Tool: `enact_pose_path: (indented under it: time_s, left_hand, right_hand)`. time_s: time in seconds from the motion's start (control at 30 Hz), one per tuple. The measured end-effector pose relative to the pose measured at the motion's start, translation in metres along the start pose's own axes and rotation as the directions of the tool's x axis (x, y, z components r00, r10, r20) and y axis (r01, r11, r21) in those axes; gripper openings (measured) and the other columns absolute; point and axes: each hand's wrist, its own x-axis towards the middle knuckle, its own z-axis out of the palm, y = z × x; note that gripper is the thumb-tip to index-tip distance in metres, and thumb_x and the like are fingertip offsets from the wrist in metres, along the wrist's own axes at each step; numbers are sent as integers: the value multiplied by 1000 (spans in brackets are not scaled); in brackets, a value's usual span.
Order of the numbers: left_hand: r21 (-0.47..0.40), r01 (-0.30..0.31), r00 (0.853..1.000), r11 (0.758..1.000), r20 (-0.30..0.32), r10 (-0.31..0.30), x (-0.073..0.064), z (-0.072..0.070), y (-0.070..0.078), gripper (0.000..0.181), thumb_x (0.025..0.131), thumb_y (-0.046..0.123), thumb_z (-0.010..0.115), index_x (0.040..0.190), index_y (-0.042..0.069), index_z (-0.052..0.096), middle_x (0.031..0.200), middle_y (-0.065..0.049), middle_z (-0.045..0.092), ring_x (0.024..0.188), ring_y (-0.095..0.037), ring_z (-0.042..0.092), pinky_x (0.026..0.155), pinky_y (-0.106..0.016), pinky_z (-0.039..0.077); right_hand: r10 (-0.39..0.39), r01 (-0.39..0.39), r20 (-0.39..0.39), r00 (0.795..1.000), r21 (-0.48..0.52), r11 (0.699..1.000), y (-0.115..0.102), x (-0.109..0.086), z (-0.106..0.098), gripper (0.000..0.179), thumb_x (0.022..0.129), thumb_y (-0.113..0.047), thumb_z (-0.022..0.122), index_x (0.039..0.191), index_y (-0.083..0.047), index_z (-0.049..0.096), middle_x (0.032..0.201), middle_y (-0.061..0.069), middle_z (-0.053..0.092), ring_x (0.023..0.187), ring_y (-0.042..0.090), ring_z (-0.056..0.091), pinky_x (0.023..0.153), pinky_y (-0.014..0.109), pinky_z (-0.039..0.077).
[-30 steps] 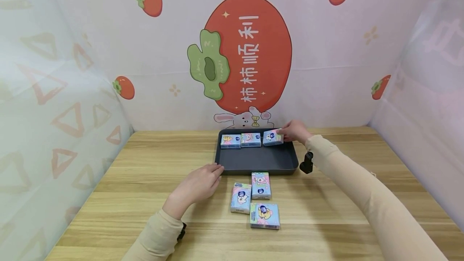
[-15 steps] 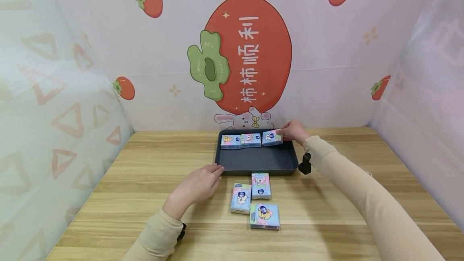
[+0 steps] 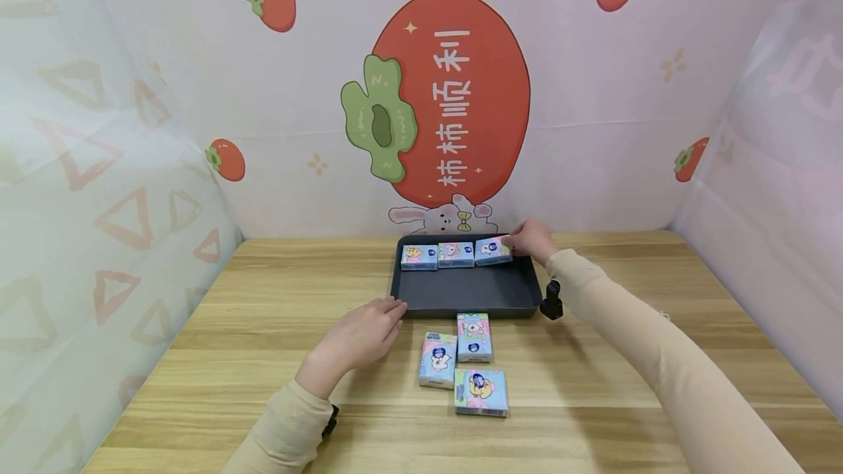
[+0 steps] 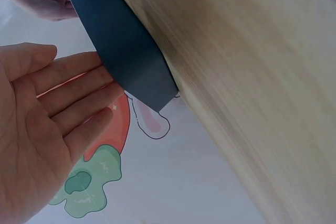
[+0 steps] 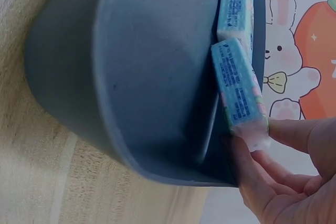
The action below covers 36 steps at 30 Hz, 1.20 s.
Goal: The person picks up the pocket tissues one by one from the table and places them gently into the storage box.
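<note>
My right hand [image 3: 535, 240] pinches the end of a small blue tissue pack [image 5: 239, 87] with a cartoon print, at the back right of a dark grey tray [image 3: 467, 291]. The pack lies slightly tilted, its inner end right at the middle pack [image 3: 456, 254]. Another tissue pack [image 3: 419, 257] fills the back left of the tray. My left hand [image 3: 361, 331] has its fingers straight, the tips at the tray's front left corner; the left wrist view shows its open palm [image 4: 37, 129] beside the tray wall [image 4: 131, 51].
Three more tissue packs lie on the wooden table [image 3: 296, 291] before the tray: one upright pack [image 3: 474, 336] by its front wall, a pack [image 3: 437, 360] to the left, and a pack [image 3: 481, 392] nearest me. A printed cloth [image 3: 316, 93] hangs behind.
My right hand has slid slightly left with the tissue pack, closing the gap to the middle pack. My left hand has stayed where it was.
</note>
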Motion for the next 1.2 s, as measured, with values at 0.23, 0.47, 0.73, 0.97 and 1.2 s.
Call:
enact_pose_path:
  time_s: [0.23,0.47,0.73,0.97,1.2]
  left_hand:
    - [8,-1,1000,1000,1,1,0,0,1,36,97,20,51,126,0,60,129,-14,60,121,-28,56,102,-40,47]
    - [1,6,1000,1000,4,-6,0,-1,1,36,97,20,51,126,0,59,129,-14,59,121,-28,55,103,-41,47]
    - [4,6,1000,1000,8,-6,1,0,1,36,97,20,50,126,0,59,129,-14,59,121,-28,55,103,-40,47]
    - [5,7,1000,1000,8,-7,0,0,0,36,97,20,50,127,1,59,129,-14,59,121,-28,55,103,-41,47]
    - [1,5,1000,1000,10,-5,1,-1,0,36,97,20,50,126,1,59,129,-14,59,121,-29,55,103,-41,47]
  right_hand:
    - [-10,10,-18,1000,-37,999,1,0,2,30,92,-17,62,110,6,67,109,23,65,86,26,66,86,38,57]
    - [-5,4,-18,1000,-56,998,-1,0,3,29,91,-18,63,107,7,68,104,21,66,83,25,62,85,38,57]
    - [17,-17,-10,1000,-58,998,-2,4,3,28,91,-17,63,106,6,68,104,21,68,84,25,62,84,37,57]
    - [24,-23,7,1000,-76,997,-3,5,5,27,90,-17,62,104,5,70,98,19,69,79,24,61,81,36,56]
    - [45,-45,2,999,-96,994,-4,6,4,25,88,-16,64,102,4,71,94,17,70,79,24,59,75,31,55]
